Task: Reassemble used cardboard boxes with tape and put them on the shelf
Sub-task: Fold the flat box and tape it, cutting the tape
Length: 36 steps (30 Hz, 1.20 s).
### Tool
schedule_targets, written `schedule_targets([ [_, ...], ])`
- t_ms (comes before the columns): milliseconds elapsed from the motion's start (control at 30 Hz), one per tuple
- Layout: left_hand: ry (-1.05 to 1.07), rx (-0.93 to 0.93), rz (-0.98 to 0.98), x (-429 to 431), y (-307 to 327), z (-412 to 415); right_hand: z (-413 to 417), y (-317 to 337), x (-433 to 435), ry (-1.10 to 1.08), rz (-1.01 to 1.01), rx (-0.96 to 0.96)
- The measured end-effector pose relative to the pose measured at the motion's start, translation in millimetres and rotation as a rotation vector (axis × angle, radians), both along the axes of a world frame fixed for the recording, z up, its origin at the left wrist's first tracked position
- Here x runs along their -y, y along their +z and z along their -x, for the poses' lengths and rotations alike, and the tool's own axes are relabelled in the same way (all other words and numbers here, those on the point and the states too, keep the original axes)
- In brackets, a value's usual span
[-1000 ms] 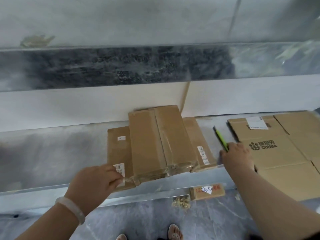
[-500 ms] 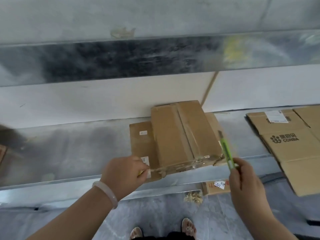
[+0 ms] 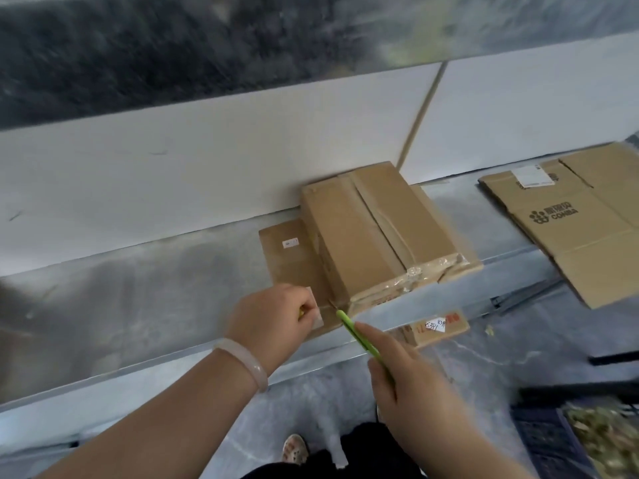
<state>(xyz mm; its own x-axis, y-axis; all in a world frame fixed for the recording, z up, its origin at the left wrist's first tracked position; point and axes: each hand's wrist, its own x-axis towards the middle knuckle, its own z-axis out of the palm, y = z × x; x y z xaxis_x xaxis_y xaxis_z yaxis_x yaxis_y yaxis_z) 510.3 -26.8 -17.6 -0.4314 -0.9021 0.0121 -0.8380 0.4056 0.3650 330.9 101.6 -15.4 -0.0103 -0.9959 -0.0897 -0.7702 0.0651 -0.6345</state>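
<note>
Mid-frame on the grey metal shelf (image 3: 138, 288) sits the taped brown cardboard box (image 3: 366, 236). The left hand (image 3: 273, 323) seems to pinch its clear tape (image 3: 411, 274) taut; the right hand (image 3: 415, 402) grips a slim green knife (image 3: 359, 340) (blade near the tape). Cut away from that hand.

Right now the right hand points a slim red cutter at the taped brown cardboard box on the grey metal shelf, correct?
No. The head view shows the slim cutter is green, not red; the right hand points it at the taped brown cardboard box on the grey metal shelf.
</note>
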Motion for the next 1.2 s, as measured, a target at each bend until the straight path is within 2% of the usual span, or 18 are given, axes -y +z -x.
schedule_targets([
  [133,-0.005,0.004,-0.002,0.2,2.5,0.0,-16.4,-6.8,0.3,0.02,-0.032,-0.007],
  [333,-0.019,-0.004,0.01,0.9,2.6,-1.8,-26.9,-14.4,1.4,-0.029,-0.124,-0.137],
  [733,-0.017,0.024,0.004,6.6,-1.7,0.4,-33.4,-30.4,7.2,-0.087,-0.159,-0.205],
  [833,0.055,-0.01,-0.043,13.9,-2.2,-3.9,-25.3,-45.9,-12.2,-0.134,-0.186,-0.119],
  [967,0.022,-0.008,-0.071,17.6,-1.2,-10.9,-20.9,-54.2,-32.3,-0.071,-0.01,-0.113],
  [1067,0.06,-0.045,-0.047,17.1,2.2,-21.7,-4.0,-49.1,-39.4,-0.169,0.196,-0.095],
  [1133,0.073,-0.071,0.031,16.8,7.0,-33.9,14.8,-40.0,-35.9,-0.28,0.308,-0.043],
  [1200,0.065,-0.068,0.203,22.2,11.4,-49.6,35.3,-23.4,-25.5,-0.413,0.374,0.037],
])
